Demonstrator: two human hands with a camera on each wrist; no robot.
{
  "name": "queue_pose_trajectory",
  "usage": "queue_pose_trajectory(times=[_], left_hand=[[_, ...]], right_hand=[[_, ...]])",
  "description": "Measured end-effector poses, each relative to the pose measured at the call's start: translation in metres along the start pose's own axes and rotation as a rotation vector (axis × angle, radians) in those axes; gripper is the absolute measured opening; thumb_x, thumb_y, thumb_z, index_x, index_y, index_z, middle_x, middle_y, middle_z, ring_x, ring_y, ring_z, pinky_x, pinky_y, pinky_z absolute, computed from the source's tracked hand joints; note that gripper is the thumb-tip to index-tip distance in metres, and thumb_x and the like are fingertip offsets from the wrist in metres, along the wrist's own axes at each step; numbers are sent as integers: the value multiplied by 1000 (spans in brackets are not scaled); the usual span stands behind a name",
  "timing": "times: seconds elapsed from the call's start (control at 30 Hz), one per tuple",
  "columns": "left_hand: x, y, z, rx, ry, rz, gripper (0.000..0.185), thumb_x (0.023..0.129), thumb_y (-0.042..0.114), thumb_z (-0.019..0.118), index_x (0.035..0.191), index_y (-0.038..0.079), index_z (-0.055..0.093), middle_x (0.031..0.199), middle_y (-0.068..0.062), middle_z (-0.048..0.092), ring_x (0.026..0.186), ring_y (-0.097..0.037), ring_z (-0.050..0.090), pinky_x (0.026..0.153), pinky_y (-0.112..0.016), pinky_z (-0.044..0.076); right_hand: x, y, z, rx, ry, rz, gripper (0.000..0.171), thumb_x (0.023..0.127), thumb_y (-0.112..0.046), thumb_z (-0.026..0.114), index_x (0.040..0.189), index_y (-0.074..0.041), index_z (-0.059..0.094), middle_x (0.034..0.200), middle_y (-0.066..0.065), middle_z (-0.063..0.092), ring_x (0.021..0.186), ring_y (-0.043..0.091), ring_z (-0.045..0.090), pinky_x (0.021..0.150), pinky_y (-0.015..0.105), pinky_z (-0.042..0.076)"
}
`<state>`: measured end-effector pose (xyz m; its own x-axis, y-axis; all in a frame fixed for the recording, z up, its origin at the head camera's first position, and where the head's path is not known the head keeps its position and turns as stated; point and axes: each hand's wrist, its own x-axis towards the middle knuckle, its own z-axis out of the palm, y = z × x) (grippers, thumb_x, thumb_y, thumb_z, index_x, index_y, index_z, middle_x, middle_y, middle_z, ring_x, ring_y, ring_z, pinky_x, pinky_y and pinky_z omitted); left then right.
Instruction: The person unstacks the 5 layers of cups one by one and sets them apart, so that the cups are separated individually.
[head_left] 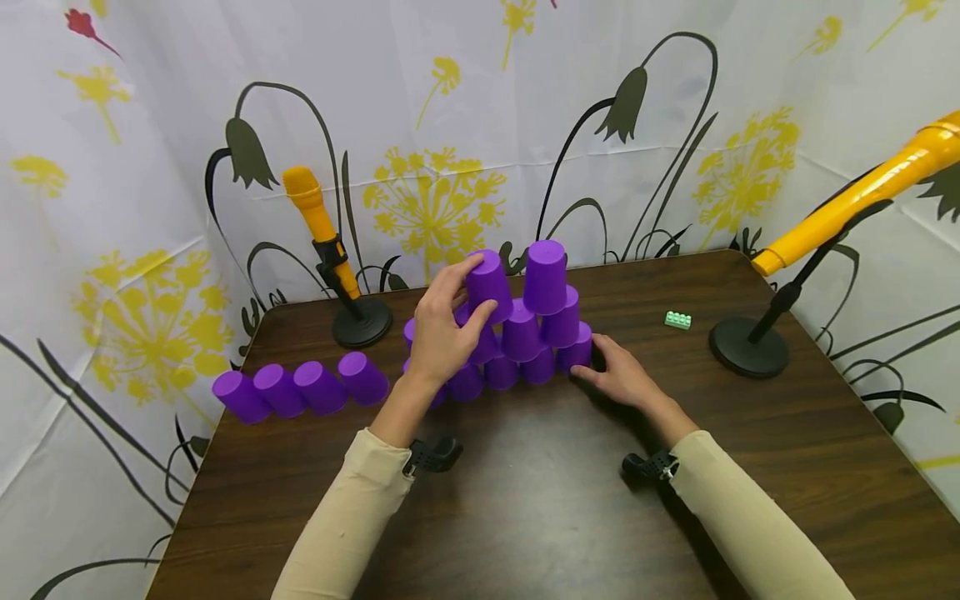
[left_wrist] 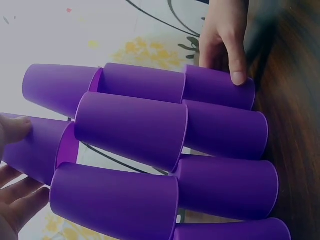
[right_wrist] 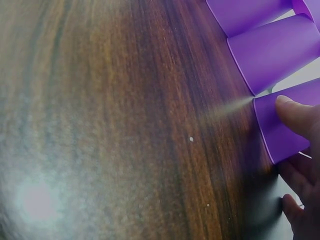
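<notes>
"One purple cup (head_left: pixel 491 285) interests me; where does it lie from the fingers (left_wrist: pixel 25 205)?"

"Between them; the left hand (head_left: pixel 441 332) grips it, thumb on one side and fingers on the other, so they are spread only as wide as its wall; it is high on the left of the upper tier, over the seam between two middle-tier cups (left_wrist: pixel 131 129); whether its rim touches them I cannot tell."

"Its long axis?"

"Close to upright, mouth down; just beside it on the right the top cup (head_left: pixel 545 279) stands the same way, a narrow gap between them; that gap and the seam below are what placing turns on."

"Which hand is nearer?"

"The left, plainly; the right hand (head_left: pixel 622 372) is lower and further right, its thumb against the near side of the corner cup (head_left: pixel 576 348), fingers reaching round the far side; how firmly they press I cannot tell."

"And its look?"

"Plain purple, smooth-walled, tapering from a wide rim to a flat closed end; four more cups (head_left: pixel 318 388) stand in a row to the left on the dark tabletop (head_left: pixel 540 517), the same colour, mouths down."
</notes>
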<state>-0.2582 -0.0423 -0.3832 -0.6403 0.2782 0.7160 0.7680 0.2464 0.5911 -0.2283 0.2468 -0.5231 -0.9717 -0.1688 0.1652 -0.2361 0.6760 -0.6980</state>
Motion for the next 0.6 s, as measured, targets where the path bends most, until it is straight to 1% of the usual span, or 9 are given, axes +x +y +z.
queue_pose_trajectory(times=[0.07,0.13,0.27,0.33,0.4,0.47,0.5,0.53,0.6], left_hand=[[-1,1,0,-21,16,-1,57,87,6,74,139,13,54,129,-9,57,111,-24,62,88,-38,54],[-4,4,-4,-32,37,1,57,86,5,75,139,12,54,128,-9,57,111,-26,61,88,-40,54],[-16,15,-21,-26,92,-3,59,84,3,76,138,13,55,127,-7,57,111,-23,61,88,-37,53],[-25,21,-33,-10,129,-8,60,81,-1,77,136,12,56,126,-6,58,108,-22,61,88,-34,53],[-37,30,-49,22,160,-16,61,79,-6,77,135,8,57,125,-7,58,107,-22,61,88,-32,53],[-49,37,-65,61,196,-25,61,77,-11,77,133,2,57,123,-12,60,105,-23,61,87,-29,53],[-56,39,-74,89,217,-41,61,75,-13,76,131,-1,57,121,-15,60,104,-22,61,87,-27,53],[-63,40,-84,123,238,-53,60,74,-14,76,130,-3,57,120,-17,60,103,-22,61,85,-26,53],[-80,33,-105,201,298,-98,62,73,-13,78,131,-2,58,118,-18,62,102,-17,62,83,-21,53]], right_hand=[[-1,0,-2,-1,-3,4,65,89,-28,73,143,-2,45,136,22,53,127,39,48,105,55,36],[0,0,-2,3,-7,9,65,90,-28,73,143,-3,45,136,22,53,128,39,48,106,54,36],[0,0,-1,6,-5,21,66,89,-29,73,143,-4,45,137,21,53,128,38,48,106,54,36],[0,0,-1,4,-2,19,66,89,-28,74,143,-4,45,136,22,53,128,39,48,106,54,36],[0,0,0,1,-3,17,66,89,-28,74,143,-3,45,136,22,53,128,39,48,105,54,36],[-1,0,0,2,-1,11,66,89,-27,74,143,-2,45,137,23,52,128,40,48,105,55,36],[-1,-1,-1,3,0,10,66,89,-26,74,143,-2,45,137,23,52,128,40,48,105,55,36],[-1,-1,-1,7,1,12,66,88,-26,74,143,-2,45,137,23,52,128,40,48,105,55,36],[-1,-2,-1,8,2,10,66,89,-26,74,143,-1,45,137,23,52,128,40,47,106,55,35]])
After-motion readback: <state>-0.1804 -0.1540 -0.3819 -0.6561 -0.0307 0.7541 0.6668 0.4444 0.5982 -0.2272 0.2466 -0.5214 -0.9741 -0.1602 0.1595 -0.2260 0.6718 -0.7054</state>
